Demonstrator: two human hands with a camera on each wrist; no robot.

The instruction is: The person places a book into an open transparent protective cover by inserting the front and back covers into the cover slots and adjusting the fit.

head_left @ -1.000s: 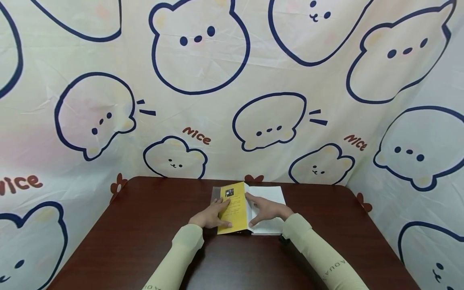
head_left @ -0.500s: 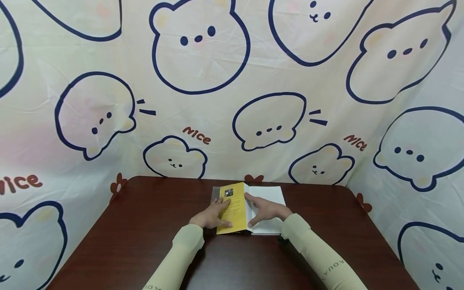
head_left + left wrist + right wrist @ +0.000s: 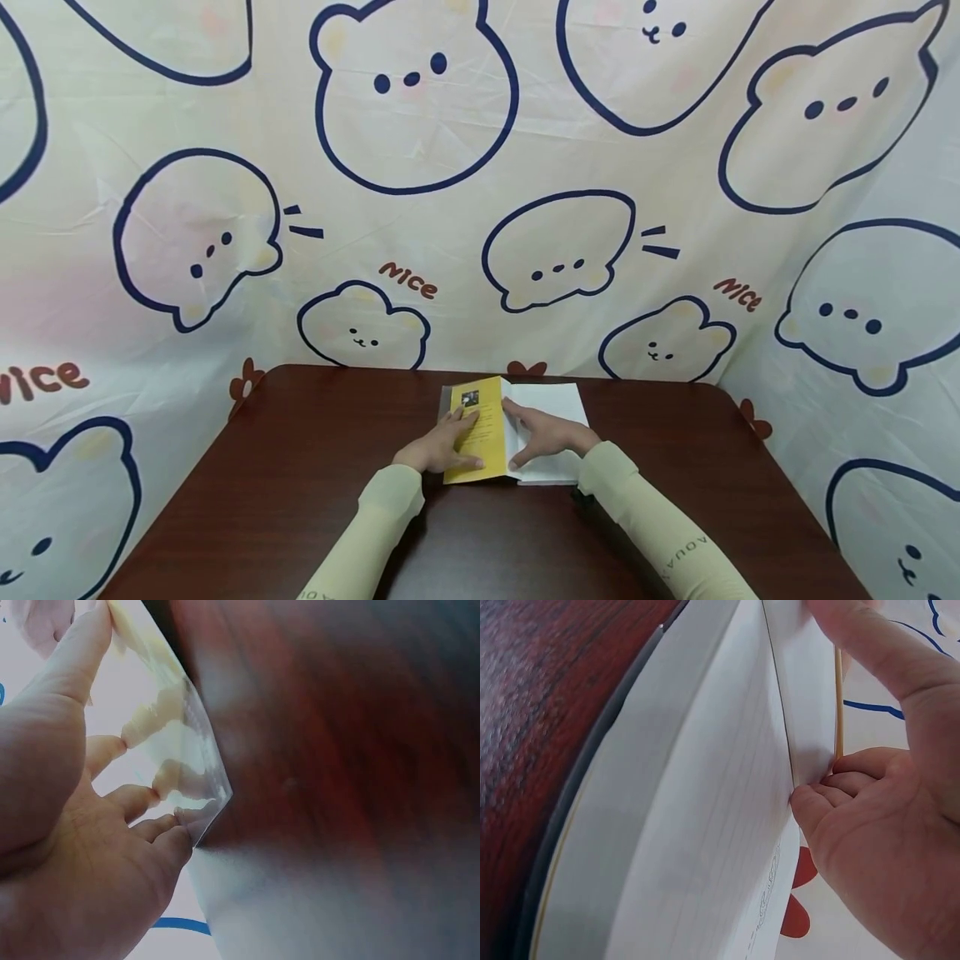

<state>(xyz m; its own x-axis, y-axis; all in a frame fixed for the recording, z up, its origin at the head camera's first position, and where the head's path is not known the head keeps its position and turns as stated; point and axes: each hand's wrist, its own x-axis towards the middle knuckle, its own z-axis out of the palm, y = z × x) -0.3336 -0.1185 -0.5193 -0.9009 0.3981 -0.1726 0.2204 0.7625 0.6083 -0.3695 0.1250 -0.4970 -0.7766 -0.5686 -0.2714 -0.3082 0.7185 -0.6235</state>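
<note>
An open book with white pages lies toward the far side of the table. Its yellow flap, printed with a small photo and text, is spread over the left side, and a strip of grey cover shows beyond it. My left hand rests on the flap with fingers spread; in the left wrist view the fingertips reflect in a glossy surface. My right hand touches the white fold beside the flap, thumb near and index finger far. In the right wrist view its fingers press the white sheet's edge.
The dark brown table has rounded far corners. A cloth backdrop with bear drawings hangs close behind and on both sides. A small dark object shows beneath the right cuff.
The yellow flap and the white fold have shifted slightly left, and my right hand has moved slightly left with them. The left hand has stayed almost in place.
</note>
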